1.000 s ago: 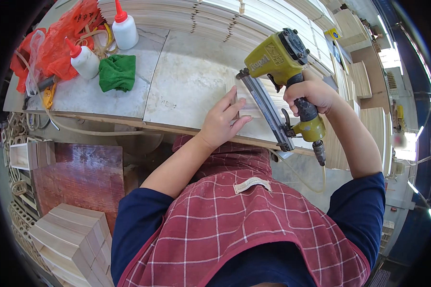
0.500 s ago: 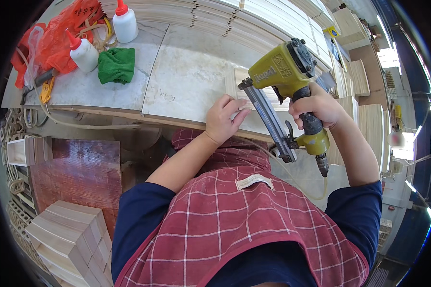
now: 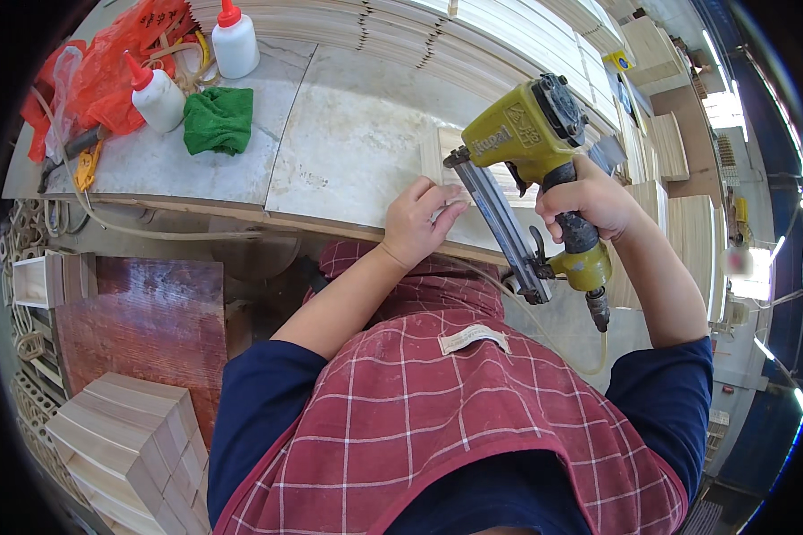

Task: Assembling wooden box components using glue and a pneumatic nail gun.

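My right hand [image 3: 591,201] is wrapped round the black grip of a yellow-green pneumatic nail gun [image 3: 525,129]. Its long metal magazine [image 3: 500,223] slants down toward me, and the nose rests over pale wooden pieces [image 3: 432,157] at the bench edge. My left hand [image 3: 422,220] is beside the nose, with thumb and fingertips closed on the near end of the wood. The nail gun hides much of that wood, so its full shape cannot be made out.
Two white glue bottles with red caps [image 3: 235,45], a green cloth [image 3: 218,120] and a red plastic bag [image 3: 120,67] lie at the bench's left. Long wooden strips [image 3: 393,36] are stacked along the back. Wooden blocks [image 3: 129,437] are piled at lower left. An air hose [image 3: 589,366] hangs from the gun.
The nail gun has tilted very slightly in my right hand. My left hand stays practically in place.
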### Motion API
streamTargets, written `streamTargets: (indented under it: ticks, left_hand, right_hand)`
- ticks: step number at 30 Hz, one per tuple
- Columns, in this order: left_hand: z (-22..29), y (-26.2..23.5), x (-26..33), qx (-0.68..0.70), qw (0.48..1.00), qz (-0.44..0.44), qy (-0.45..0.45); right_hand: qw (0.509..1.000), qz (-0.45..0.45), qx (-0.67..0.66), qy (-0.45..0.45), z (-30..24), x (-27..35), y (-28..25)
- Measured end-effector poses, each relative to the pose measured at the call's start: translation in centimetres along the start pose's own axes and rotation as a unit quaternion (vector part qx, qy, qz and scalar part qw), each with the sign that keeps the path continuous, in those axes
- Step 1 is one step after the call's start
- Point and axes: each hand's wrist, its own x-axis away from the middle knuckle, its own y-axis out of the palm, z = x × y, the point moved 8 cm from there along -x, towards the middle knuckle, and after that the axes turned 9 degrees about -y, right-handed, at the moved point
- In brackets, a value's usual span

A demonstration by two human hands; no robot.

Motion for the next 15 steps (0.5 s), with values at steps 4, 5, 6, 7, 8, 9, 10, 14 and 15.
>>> streamTargets:
  ticks: [4,5,6,7,8,9,10,14,15]
  left_hand:
    - [0.2,0.0,-0.1,0.003,1.0,-0.001,0.004]
    - [0.2,0.0,-0.1,0.009,1.0,-0.001,0.003]
    - [0.3,-0.1,-0.1,0.009,1.0,-0.002,0.005]
    - [0.3,-0.1,-0.1,0.012,1.0,-0.002,0.002]
    - [0.2,-0.2,-0.1,0.016,1.0,-0.001,-0.001]
    - [0.2,-0.2,-0.1,0.015,1.0,-0.002,0.001]
    - [0.0,-0.2,0.0,0.012,1.0,-0.003,-0.001]
    - [-0.1,0.2,-0.1,0.004,1.0,-0.011,-0.004]
    - [0.1,0.3,-0.1,0.003,1.0,-0.018,0.001]
  right_hand:
    - [1.0,-0.018,0.005,0.004,0.0,0.1,0.2]
    - [1.0,-0.016,0.005,0.003,0.0,0.1,0.1]
    - [1.0,-0.02,0.007,0.005,0.2,0.0,0.1]
    - [1.0,-0.025,0.01,0.007,0.4,-0.1,0.2]
    - [1.0,-0.024,0.01,0.005,0.5,0.0,0.2]
    - [1.0,-0.018,-0.006,-0.003,0.5,0.0,0.2]
    - [1.0,-0.013,-0.022,-0.01,0.5,0.0,0.2]
    - [0.999,-0.003,-0.036,-0.031,0.9,1.3,-1.7]
    - [0.997,0.02,-0.045,-0.058,0.7,2.1,-2.5]
